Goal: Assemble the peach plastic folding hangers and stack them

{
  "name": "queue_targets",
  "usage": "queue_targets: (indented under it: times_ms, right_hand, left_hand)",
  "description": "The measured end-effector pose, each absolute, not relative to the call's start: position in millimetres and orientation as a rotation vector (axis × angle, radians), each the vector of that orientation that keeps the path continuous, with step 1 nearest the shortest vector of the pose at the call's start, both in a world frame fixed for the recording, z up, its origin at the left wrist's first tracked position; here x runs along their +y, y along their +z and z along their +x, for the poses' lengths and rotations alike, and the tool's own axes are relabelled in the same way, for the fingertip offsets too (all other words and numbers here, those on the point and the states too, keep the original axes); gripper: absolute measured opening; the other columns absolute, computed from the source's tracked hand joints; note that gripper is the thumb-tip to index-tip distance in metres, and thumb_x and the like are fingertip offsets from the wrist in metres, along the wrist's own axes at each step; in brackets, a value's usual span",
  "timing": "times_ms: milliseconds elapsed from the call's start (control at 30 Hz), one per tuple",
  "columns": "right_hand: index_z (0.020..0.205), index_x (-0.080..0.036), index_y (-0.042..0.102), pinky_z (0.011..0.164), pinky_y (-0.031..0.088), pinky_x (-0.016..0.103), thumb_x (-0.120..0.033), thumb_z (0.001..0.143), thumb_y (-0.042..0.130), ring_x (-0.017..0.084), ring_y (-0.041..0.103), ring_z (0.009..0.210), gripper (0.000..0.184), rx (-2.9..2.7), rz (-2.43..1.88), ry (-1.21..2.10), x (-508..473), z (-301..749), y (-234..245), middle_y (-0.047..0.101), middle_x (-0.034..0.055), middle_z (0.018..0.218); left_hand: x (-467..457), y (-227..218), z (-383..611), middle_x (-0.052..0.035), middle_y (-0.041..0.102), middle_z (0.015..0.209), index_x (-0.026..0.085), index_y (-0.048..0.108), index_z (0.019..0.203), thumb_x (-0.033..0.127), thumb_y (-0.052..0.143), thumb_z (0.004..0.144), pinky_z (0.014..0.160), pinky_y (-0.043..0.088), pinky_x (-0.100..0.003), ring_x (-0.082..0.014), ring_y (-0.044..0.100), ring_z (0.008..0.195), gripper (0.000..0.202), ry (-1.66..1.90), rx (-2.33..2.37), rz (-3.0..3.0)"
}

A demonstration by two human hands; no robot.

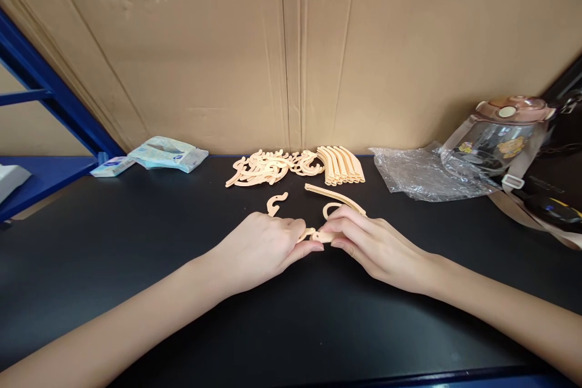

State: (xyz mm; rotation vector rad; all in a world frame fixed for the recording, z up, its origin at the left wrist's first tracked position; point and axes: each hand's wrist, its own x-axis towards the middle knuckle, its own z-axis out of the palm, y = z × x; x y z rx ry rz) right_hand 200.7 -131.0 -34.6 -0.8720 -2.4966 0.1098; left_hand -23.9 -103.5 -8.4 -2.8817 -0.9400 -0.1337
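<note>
My left hand (270,245) pinches a small beige plastic piece (307,234) between thumb and fingers. My right hand (364,239) grips another beige plastic piece (324,236), whose rounded end with a small hole meets the first one. Most of both pieces is hidden by the fingers. Just beyond my left hand shows a beige hook (275,202); whether it joins the held piece I cannot tell. Behind my right hand are a long curved beige bar (336,195) and a thin curved loop (329,211), both partly covered by the fingers.
At the back of the black table (291,327) lie a heap of beige hooks (264,168) and a stack of curved bars (341,165). A tissue pack (170,153) is at left. Clear plastic wrap (418,173) and a strapped water bottle (504,139) stand right, before a cardboard wall (204,42).
</note>
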Motion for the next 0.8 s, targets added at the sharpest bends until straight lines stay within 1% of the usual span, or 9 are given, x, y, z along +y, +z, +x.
queue_targets:
  times_ms: [100,267,400,567,667,733,800]
  right_hand:
    - [0.110,-0.017,0.051,0.064,0.050,0.024,-0.017,0.100,0.035,0.014,0.059,0.083,0.019,-2.505,-0.862,0.104,-130.6,200.6,-34.8,0.057,0.0079,0.105]
    - [0.110,-0.017,0.052,0.064,0.049,0.024,-0.017,0.100,0.036,0.014,0.058,0.082,0.018,-2.512,-0.856,0.136,-130.4,201.3,-36.3,0.057,0.0066,0.102]
    - [0.111,-0.017,0.052,0.063,0.049,0.024,-0.018,0.100,0.035,0.014,0.058,0.082,0.020,-2.517,-0.858,0.139,-130.5,200.8,-35.9,0.057,0.0068,0.103]
    - [0.113,-0.017,0.054,0.067,0.051,0.025,-0.019,0.101,0.034,0.015,0.059,0.089,0.023,-2.540,-0.830,0.146,-130.8,200.2,-35.0,0.058,0.0076,0.105]
    - [0.112,-0.017,0.055,0.068,0.051,0.025,-0.020,0.100,0.035,0.016,0.059,0.091,0.023,-2.541,-0.835,0.187,-131.1,201.2,-35.1,0.058,0.0076,0.104]
    - [0.110,-0.018,0.057,0.069,0.051,0.025,-0.020,0.100,0.037,0.015,0.059,0.088,0.022,-2.517,-0.846,0.273,-131.2,202.0,-34.9,0.058,0.0070,0.103]
    - [0.110,-0.018,0.057,0.073,0.051,0.025,-0.021,0.098,0.043,0.014,0.060,0.087,0.018,-2.470,-0.850,0.394,-131.0,202.5,-34.4,0.058,0.0064,0.103]
  left_hand:
    - [-103.7,-10.4,-25.4,0.0009,0.057,0.058,0.017,0.049,0.070,0.042,0.027,0.102,0.043,0.019,-0.026,-0.0147,0.056,0.046,0.047,-0.142,-0.824,-2.817]
    - [-104.7,-10.8,-26.3,0.0006,0.056,0.057,0.016,0.049,0.069,0.038,0.032,0.102,0.042,0.020,-0.026,-0.0159,0.059,0.047,0.043,-0.142,-0.736,-2.734]
    - [-106.6,-9.4,-25.9,0.0007,0.055,0.055,0.017,0.049,0.067,0.037,0.034,0.101,0.041,0.020,-0.026,-0.0150,0.057,0.044,0.042,-0.164,-0.693,-2.691]
    - [-108.6,-12.9,-25.5,0.0001,0.054,0.052,0.017,0.051,0.066,0.032,0.030,0.101,0.041,0.020,-0.027,-0.0145,0.053,0.040,0.044,-0.235,-0.599,-2.626]
    - [-107.4,-15.5,-25.9,0.0002,0.055,0.053,0.017,0.052,0.066,0.035,0.033,0.101,0.042,0.023,-0.027,-0.0145,0.054,0.042,0.043,-0.255,-0.585,-2.620]
    - [-106.3,-15.5,-26.4,0.0004,0.056,0.055,0.017,0.052,0.066,0.039,0.038,0.099,0.043,0.025,-0.027,-0.0148,0.055,0.045,0.041,-0.259,-0.577,-2.629]
    - [-105.9,-14.1,-26.8,0.0005,0.057,0.056,0.017,0.052,0.069,0.044,0.043,0.097,0.044,0.027,-0.027,-0.0151,0.055,0.046,0.040,-0.261,-0.565,-2.657]
